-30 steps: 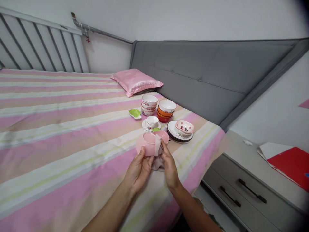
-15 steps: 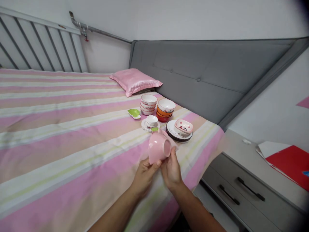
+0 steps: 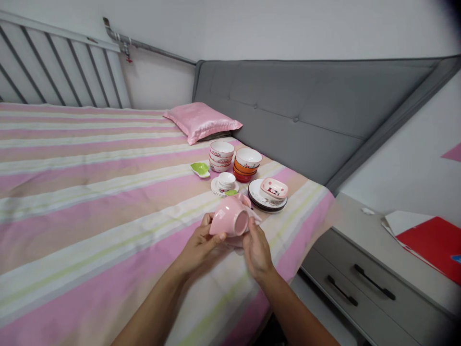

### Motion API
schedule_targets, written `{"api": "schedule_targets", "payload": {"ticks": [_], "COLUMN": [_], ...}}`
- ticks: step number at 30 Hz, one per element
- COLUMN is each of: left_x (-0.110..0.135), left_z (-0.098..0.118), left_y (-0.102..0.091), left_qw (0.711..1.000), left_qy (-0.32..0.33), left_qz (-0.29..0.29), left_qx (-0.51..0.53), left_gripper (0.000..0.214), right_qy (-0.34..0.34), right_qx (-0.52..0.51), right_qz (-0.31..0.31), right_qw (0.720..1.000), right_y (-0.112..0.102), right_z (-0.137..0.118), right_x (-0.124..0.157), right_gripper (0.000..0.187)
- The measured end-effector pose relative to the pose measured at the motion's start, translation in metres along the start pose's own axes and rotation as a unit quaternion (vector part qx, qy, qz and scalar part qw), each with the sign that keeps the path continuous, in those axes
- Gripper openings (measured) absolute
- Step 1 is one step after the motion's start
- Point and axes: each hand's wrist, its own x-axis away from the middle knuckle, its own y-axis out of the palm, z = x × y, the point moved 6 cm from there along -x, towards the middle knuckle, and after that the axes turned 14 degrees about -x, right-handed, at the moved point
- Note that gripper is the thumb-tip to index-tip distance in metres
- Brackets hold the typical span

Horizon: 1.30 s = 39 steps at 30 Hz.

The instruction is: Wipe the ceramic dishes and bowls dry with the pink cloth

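Note:
A glossy pink cup (image 3: 227,216) lies tipped on its side between my hands, its round base towards me and to the right. My left hand (image 3: 198,245) grips it by the rim side, thumb in front. My right hand (image 3: 257,247) is closed by the base, fingers against the cup. A pale pink pointed piece (image 3: 255,215) shows behind the cup; I cannot make out what it is. Just beyond are small white dishes (image 3: 226,179) on small plates (image 3: 215,187), and dark-rimmed plates (image 3: 255,194) under a pink rectangular dish (image 3: 275,187).
White patterned bowls (image 3: 221,156) stand stacked beside orange and red bowls (image 3: 246,168). A green leaf-shaped dish (image 3: 200,168) sits left of them. Behind are a pink pillow (image 3: 201,120) and a grey headboard (image 3: 306,105). A nightstand (image 3: 360,226) with a red folder (image 3: 432,245) stands right.
The pink cup has moved slightly left and towards me, with my left hand on it. My right hand has shifted a little, and its fingers sit differently by the base.

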Motion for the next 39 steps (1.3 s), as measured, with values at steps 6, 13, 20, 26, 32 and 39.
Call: {"api": "schedule_targets", "payload": {"ticks": [6,13,20,26,32,39], "left_x": [-0.001,-0.002,-0.01,-0.013,-0.012,-0.015], "left_z": [0.001,-0.011,-0.017,-0.018,-0.024,-0.029], "left_y": [-0.01,-0.015,-0.04,-0.04,-0.04,-0.034], "left_qw": [1.0,0.993,0.925,0.91,0.908,0.902], "left_qy": [-0.018,-0.053,-0.062,-0.073,-0.102,-0.103], "left_qz": [-0.018,0.004,0.172,0.124,0.142,0.126], "left_qx": [-0.015,0.104,0.333,0.389,0.382,0.4], "left_gripper": [0.021,0.017,0.041,0.041,0.04,0.046], "right_qy": [-0.021,-0.106,-0.082,-0.104,-0.164,-0.26], "right_qx": [0.023,0.129,0.155,0.084,0.096,0.333], "right_qz": [-0.038,-0.045,0.026,0.185,0.195,-0.033], "right_qw": [0.999,0.985,0.984,0.973,0.962,0.906], "right_y": [0.009,0.012,-0.001,-0.027,-0.031,0.021], "right_z": [-0.004,-0.018,-0.018,-0.033,-0.046,-0.034], "right_x": [0.005,0.006,0.001,-0.003,-0.004,0.03], "right_gripper": [0.053,0.047,0.046,0.049,0.05,0.044]}}
